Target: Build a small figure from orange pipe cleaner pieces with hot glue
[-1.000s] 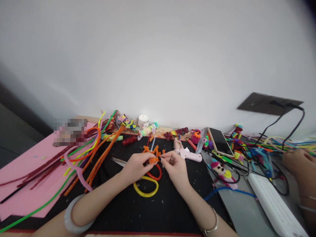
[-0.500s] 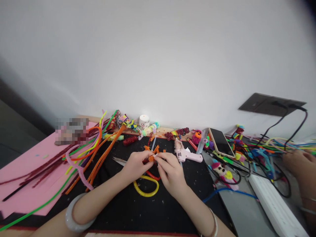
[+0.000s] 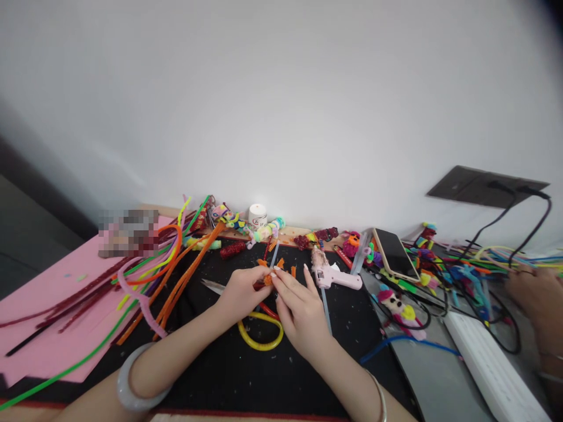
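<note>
My left hand (image 3: pixel 240 296) and my right hand (image 3: pixel 298 309) meet over the black mat (image 3: pixel 264 369) and pinch a small orange pipe-cleaner piece (image 3: pixel 268 281) between their fingertips. Short orange bits (image 3: pixel 281 265) lie just beyond it. Scissors with a yellow loop handle (image 3: pixel 260 334) and a red one lie under my hands, blades pointing left. A pink glue gun (image 3: pixel 336 276) rests just right of my right hand. A clear glue stick (image 3: pixel 326 309) lies beside my right hand.
Long pipe cleaners (image 3: pixel 167 275) fan over a pink sheet (image 3: pixel 48 299) at left. Small figures and a white jar (image 3: pixel 257 215) line the wall. A phone (image 3: pixel 390 252), cables, a white power strip (image 3: pixel 488 369) and another person's hand (image 3: pixel 534 296) are at right.
My right hand has shifted left and closed in on the orange piece, its fingers now reaching over it. The other person's hand at right stayed about where it was.
</note>
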A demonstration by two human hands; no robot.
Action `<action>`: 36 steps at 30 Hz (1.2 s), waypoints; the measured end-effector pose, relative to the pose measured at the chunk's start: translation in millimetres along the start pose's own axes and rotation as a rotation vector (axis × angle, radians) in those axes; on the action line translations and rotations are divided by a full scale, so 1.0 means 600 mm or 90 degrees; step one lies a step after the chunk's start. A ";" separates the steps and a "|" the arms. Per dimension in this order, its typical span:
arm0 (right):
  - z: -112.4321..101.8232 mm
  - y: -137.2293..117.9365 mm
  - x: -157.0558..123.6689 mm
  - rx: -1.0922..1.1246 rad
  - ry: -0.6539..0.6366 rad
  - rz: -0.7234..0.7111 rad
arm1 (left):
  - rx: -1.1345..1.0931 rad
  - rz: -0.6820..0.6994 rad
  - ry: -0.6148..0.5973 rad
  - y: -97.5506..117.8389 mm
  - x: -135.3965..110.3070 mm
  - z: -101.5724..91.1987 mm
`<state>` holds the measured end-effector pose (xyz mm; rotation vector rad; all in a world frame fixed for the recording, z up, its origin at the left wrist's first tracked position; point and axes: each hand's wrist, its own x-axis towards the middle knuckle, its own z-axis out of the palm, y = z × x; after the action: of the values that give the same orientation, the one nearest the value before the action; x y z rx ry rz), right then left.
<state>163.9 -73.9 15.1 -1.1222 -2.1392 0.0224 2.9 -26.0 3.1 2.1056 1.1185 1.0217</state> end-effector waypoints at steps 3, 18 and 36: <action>0.005 0.003 -0.003 0.018 -0.014 0.003 | -0.002 -0.005 0.000 0.000 0.000 0.000; 0.013 0.011 -0.004 0.085 -0.026 0.017 | 0.008 -0.029 -0.007 -0.006 0.001 -0.003; 0.020 0.049 -0.004 0.389 0.042 0.306 | -0.145 -0.023 -0.082 -0.004 0.004 -0.005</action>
<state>178.6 -53.8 -4.9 -1.1945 -1.5840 0.7881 0.5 -22.3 3.8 1.9332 0.9279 0.9360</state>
